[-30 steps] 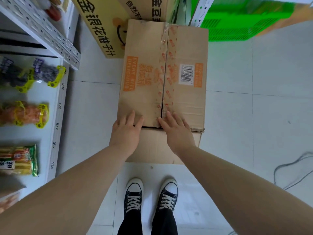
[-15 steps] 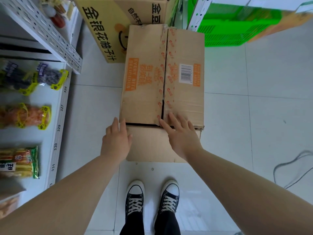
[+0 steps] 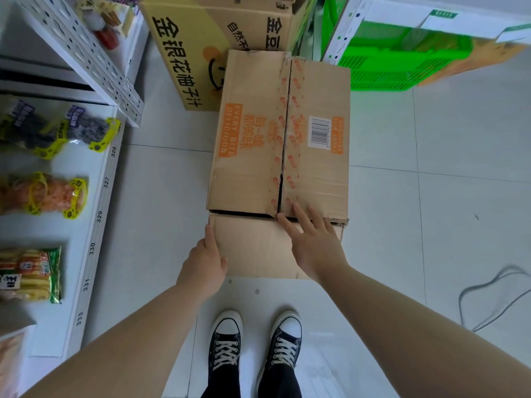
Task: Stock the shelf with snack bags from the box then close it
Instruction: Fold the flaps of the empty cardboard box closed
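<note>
A brown cardboard box (image 3: 253, 156) stands on the floor in front of me, its two top flaps folded down and meeting along a taped seam. My right hand (image 3: 313, 242) lies flat with spread fingers on the near edge of the right flap. My left hand (image 3: 205, 261) rests against the left corner of the box's near side, fingers loosely together, holding nothing. On the white shelf (image 3: 94, 225) to the left lie snack bags: a dark bag (image 3: 71, 130), an orange bag (image 3: 48, 195) and a green bag (image 3: 31, 272).
A yellow printed carton (image 3: 195, 53) stands behind the box. A green plastic crate (image 3: 382, 58) is at the back right. A grey cable (image 3: 494, 300) loops on the tiled floor at right. My two black sneakers (image 3: 255, 337) stand just before the box.
My left hand has slid off the left flap down to the box's near left corner. My right hand stays on the right flap. The view has tilted slightly.
</note>
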